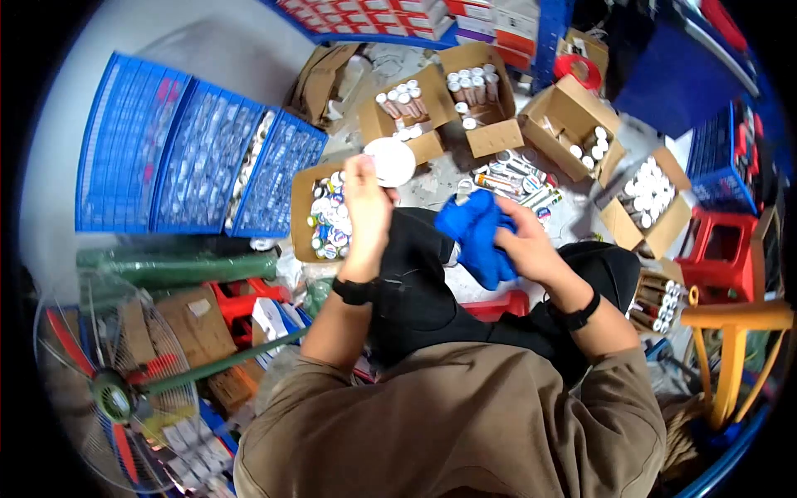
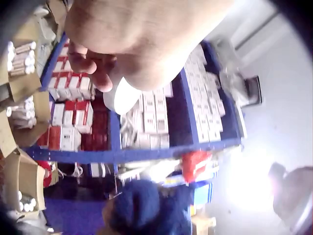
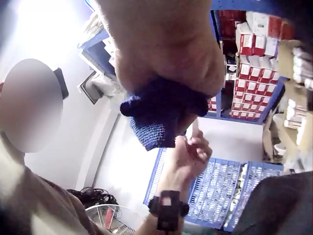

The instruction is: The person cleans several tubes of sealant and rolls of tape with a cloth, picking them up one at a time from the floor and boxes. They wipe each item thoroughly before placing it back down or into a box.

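Note:
My left hand (image 1: 365, 214) is raised in front of the lap and grips a smooth white round piece (image 1: 391, 162), which looks like a disc in the head view. In the left wrist view the white piece (image 2: 122, 98) shows below the fingers, its upper part hidden by the hand. A bunched blue cloth (image 1: 476, 239) is gripped in my right hand (image 1: 530, 245), above the thighs. From the right wrist, the knitted cloth (image 3: 156, 115) hangs in folds under the hand and hides the fingers.
Ahead stand open cardboard boxes (image 1: 432, 149) of white-capped tubes. Loose printed tubes (image 1: 510, 178) lie on the floor between them. At left are a box of mixed tubes (image 1: 305, 217), blue crates (image 1: 195, 149) and a fan (image 1: 112, 394). Red stools (image 1: 721, 249) stand at right.

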`<state>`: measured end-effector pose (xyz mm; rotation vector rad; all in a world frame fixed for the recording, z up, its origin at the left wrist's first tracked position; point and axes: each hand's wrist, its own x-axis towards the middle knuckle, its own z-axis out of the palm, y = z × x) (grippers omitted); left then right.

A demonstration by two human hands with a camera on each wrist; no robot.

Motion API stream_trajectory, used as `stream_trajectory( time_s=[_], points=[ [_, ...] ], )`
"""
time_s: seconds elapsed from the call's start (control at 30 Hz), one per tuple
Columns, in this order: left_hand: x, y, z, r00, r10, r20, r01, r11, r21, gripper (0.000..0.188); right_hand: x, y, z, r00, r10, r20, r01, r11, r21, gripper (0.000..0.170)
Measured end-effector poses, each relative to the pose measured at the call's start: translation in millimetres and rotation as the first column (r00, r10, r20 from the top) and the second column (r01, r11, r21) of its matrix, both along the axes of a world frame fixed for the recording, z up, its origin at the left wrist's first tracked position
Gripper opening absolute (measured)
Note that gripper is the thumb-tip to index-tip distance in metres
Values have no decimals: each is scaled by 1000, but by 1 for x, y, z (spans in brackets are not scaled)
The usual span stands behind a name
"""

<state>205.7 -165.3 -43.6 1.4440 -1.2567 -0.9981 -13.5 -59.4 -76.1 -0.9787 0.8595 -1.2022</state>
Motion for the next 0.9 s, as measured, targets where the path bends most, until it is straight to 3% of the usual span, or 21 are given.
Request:
stream_trajectory(
  time_s=[0.07,0.13,0.2,0.27,0.3,0.33,0.37,0.4,0.43,0.47,0.5,0.53,0.57,0.6,0.63,0.67,0.7,0.73,0.8,0.87,0.9],
  points=[
    [70,-16,-13,915,180,-361,-150,983,108,29,-7,11,11,997,-55,59,48,991,125,42],
    [144,-24,-34,831,313,-459,-200,939,278,26,-25,15,19,990,-107,92,103,994,49,42],
    [218,-28,-76,693,448,-566,-157,859,487,28,-41,21,9,838,-163,520,80,981,177,48],
    [270,-24,-120,644,572,-507,-230,778,585,31,-50,28,28,858,-322,401,226,936,269,65],
    [316,-30,-169,665,522,-534,-160,798,581,38,-48,28,49,837,-367,405,275,923,269,66],
    [324,-30,-177,648,536,-541,-172,795,581,38,-46,28,64,812,-415,411,326,906,271,67],
    [331,-29,-184,668,543,-509,-265,812,520,47,-54,24,62,873,-310,376,299,950,88,63],
    [336,-30,-190,685,555,-472,-352,820,452,56,-63,26,63,786,-533,313,526,843,113,59],
    [358,-43,-217,706,598,-380,-311,743,592,78,-79,31,61,820,-485,305,487,870,73,60],
    [356,-49,-213,693,589,-415,-194,708,679,83,-89,33,67,850,-436,296,448,894,30,61],
    [348,-46,-214,688,600,-409,-203,700,684,77,-93,35,65,743,-660,112,666,746,-24,61],
    [309,-34,-172,683,609,-402,-212,692,690,72,-89,36,70,548,-835,-53,826,550,-126,61],
    [294,-28,-163,740,487,-465,-124,777,617,54,-89,42,72,570,-820,-45,799,566,-203,63],
    [277,-23,-161,761,374,-530,-53,850,523,46,-80,37,65,491,-842,-224,250,383,-889,61],
    [249,-13,-131,749,332,-574,21,853,521,38,-109,53,50,644,-739,-198,497,601,-626,60],
    [227,-4,-123,730,225,-645,118,889,443,33,-141,69,38,761,-642,-97,606,756,-249,69],
    [200,2,-100,731,183,-657,184,875,449,33,-92,65,70,821,-571,-9,535,775,-337,64],
    [176,12,-82,739,33,-673,296,881,369,33,-138,61,50,901,-435,9,434,899,-62,64],
    [137,31,-43,669,-265,-694,532,823,199,35,-56,54,78,821,-560,-111,539,825,-170,64],
    [100,49,5,567,-511,-646,722,686,92,41,-12,44,84,748,-583,-317,492,808,-324,61],
    [85,52,17,511,-622,-593,787,616,32,50,4,38,90,669,-596,-444,362,783,-506,57]
  ],
)
